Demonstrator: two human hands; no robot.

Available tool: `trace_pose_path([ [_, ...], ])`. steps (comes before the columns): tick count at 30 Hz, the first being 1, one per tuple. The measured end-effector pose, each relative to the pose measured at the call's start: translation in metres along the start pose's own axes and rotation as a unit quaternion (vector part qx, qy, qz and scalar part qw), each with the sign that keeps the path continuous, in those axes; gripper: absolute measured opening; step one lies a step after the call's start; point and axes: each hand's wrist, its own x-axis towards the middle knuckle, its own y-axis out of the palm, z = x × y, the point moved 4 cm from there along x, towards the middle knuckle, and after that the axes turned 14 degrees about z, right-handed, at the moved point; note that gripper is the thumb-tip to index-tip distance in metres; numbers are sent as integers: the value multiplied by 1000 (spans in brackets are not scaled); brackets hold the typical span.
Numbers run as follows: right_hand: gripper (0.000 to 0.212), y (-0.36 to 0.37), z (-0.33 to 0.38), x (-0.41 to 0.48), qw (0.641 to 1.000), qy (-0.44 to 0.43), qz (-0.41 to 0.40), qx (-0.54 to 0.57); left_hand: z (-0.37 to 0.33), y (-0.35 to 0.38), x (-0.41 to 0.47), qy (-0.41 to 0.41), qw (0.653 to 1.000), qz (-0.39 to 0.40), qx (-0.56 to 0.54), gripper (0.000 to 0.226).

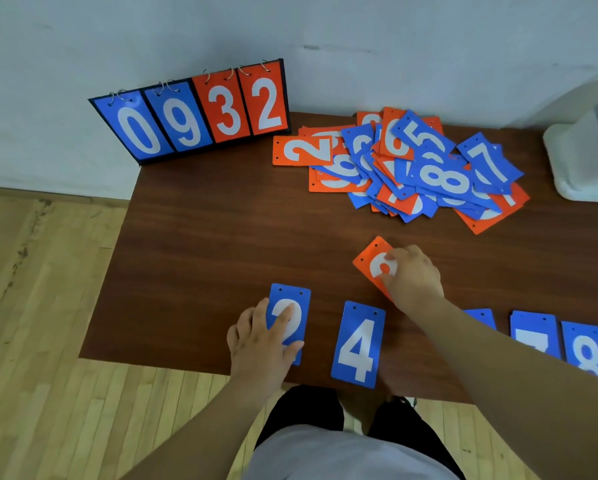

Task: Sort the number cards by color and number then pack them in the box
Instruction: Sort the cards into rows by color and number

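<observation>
At the back left of the brown table [186,254], a flip scoreboard stand [195,112] leans at the wall, showing blue 0 and 9, then orange 3 and 2. Near the front edge, the left hand [263,337] lies flat on the blue 2 card [292,306], fingers straight and pressing on its left half and lower part, nothing clasped. Just beside it to the right, apart from it, the blue 4 card [358,344] lies upright and untouched. Behind that, the right hand [412,275] grips the orange card [372,258] with curled fingers and thumb; the card sits turned diagonally, and its white numeral is partly covered and not readable. At the back, a loose pile of cards [412,168] mixes orange and blue, overlapping at all angles. Along the front right, a blue card [481,317] is mostly hidden behind the forearm, then come the blue 7 card [535,332] and blue 8 card [586,351]. A white container [578,168] stands at the far right edge; its inside cannot be seen.
</observation>
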Motion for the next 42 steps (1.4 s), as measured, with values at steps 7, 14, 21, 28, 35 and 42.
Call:
trace_pose_path([
  [7, 54, -11, 24, -12, 984, -73, -85, 139, 20, -2, 0, -21, 1000, -13, 4, 65],
  [14, 65, 10, 88, -7, 961, -95, -8, 261, 42, -6, 0, -52, 998, -27, -6, 66],
  [21, 66, 53, 108, -2, 996, -67, 26, -60, 60, -9, -5, -62, 998, -19, -4, 66],
  [28, 67, 64, 104, -7, 987, -100, 45, -118, 60, -4, -7, -48, 999, -17, -2, 65],
  [35, 71, 55, 104, -9, 988, -105, 56, -102, 54, 2, -13, -39, 999, 8, -14, 64],
  [42, 67, 38, 67, -35, 993, -93, 35, -63, 41, 1, -10, -45, 999, 18, 1, 67],
])
